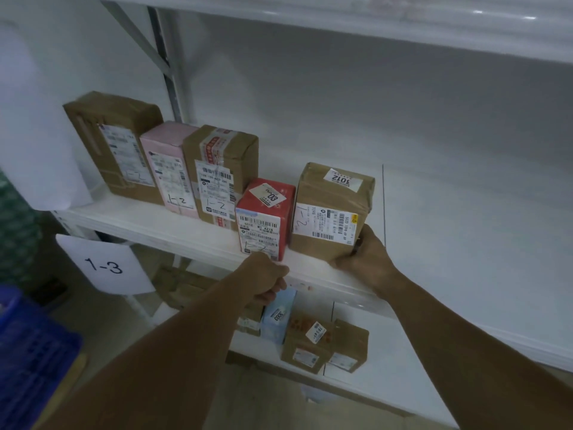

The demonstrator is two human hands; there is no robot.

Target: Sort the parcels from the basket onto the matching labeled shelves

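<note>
One view only, head-worn, wide-angle. We look forward and down at the white shelf (pixel 434 231), close enough that the outstretched arms meet its front edge; the board runs from 9 to 4 o'clock. Both forearms enter from 6 o'clock, and the left hand (pixel 266 280) and the right hand (pixel 362 256), gripping a brown parcel (pixel 328 212), sit near centre. The blue basket (pixel 34 346) clips the 8 o'clock corner.

We note four parcels (pixel 214 175) in row on middle shelf (pixel 449 243), 2-1 parcel (pixel 328 209) at their right; basket (pixel 31 352) lower left.
</note>
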